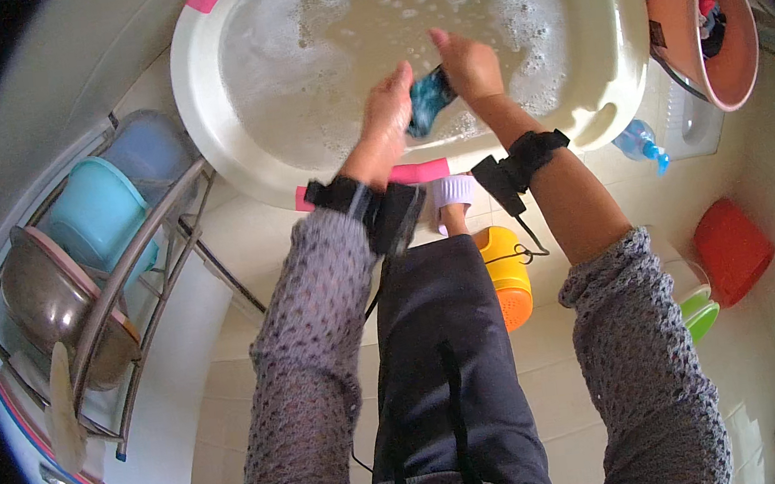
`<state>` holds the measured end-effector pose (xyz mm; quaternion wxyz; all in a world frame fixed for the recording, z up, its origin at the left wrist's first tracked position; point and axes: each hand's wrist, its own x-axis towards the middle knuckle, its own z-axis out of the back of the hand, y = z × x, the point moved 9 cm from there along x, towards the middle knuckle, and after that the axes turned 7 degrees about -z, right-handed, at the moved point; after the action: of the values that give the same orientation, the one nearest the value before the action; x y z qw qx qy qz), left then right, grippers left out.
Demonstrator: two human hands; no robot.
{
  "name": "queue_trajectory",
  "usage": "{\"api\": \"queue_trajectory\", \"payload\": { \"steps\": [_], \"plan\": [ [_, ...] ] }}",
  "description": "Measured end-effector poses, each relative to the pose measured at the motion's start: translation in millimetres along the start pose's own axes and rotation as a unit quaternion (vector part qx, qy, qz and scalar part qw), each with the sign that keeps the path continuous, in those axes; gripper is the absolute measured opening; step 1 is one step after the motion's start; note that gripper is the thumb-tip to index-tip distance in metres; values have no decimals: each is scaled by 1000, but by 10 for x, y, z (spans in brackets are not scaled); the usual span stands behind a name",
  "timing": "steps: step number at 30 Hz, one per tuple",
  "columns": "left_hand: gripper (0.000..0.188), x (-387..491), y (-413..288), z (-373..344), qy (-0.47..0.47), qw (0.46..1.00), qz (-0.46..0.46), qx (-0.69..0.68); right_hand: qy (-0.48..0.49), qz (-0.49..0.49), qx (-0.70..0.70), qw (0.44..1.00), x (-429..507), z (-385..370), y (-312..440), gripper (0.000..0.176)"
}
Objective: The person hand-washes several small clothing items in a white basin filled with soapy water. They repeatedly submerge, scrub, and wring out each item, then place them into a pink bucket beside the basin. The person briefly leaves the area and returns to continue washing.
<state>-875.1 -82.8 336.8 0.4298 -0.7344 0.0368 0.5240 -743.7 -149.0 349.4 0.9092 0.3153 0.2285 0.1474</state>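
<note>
A small wet teal-and-dark cloth [427, 102], perhaps a sock, is stretched between my two hands above the near side of a white plastic tub [199, 98]. My left hand [387, 109] grips its left end, thumb pointing up. At the other end my right hand [472, 64] holds the dark part, thumb raised too. Cloudy water [364, 37] with patches of foam and bubbles fills the tub below. The fingers of both hands are partly hidden from this angle.
On the left, a metal rack [143, 234] carries basins, including a light-blue one [94, 211] and a steel one [48, 281]. A pink bucket [734, 73] holding cloths stands right of the tub, near a blue bottle [637, 140]. A yellow-orange container [505, 264] sits near my leg.
</note>
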Motion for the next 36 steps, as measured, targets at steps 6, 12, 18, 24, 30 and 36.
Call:
{"api": "queue_trajectory", "payload": {
  "steps": [6, 12, 18, 24, 30, 36],
  "plan": [
    [43, 913, 211, 493, -6, 932, -166, 322, -17, -99, -9, 995, 116, -449, -854, 41],
    [41, 1333, 755, 651, 26, 883, -62, 464, 258, -109, -250, 927, -59, -1417, -1170, 37],
    [35, 1259, 719, 809, -89, 927, -35, 362, 229, 44, -207, 950, 72, -1569, -994, 21],
    [22, 854, 356, -48, 266, 922, -280, -9, 54, -113, 424, 897, -43, -791, -310, 13],
    [22, 574, 528, -357, 198, 967, 64, -145, 34, -38, 120, 992, -75, -393, 67, 39],
    [30, 941, 293, 112, 5, 998, -57, 30, 44, -11, -89, 995, 338, -593, -407, 23]
  ]
}}
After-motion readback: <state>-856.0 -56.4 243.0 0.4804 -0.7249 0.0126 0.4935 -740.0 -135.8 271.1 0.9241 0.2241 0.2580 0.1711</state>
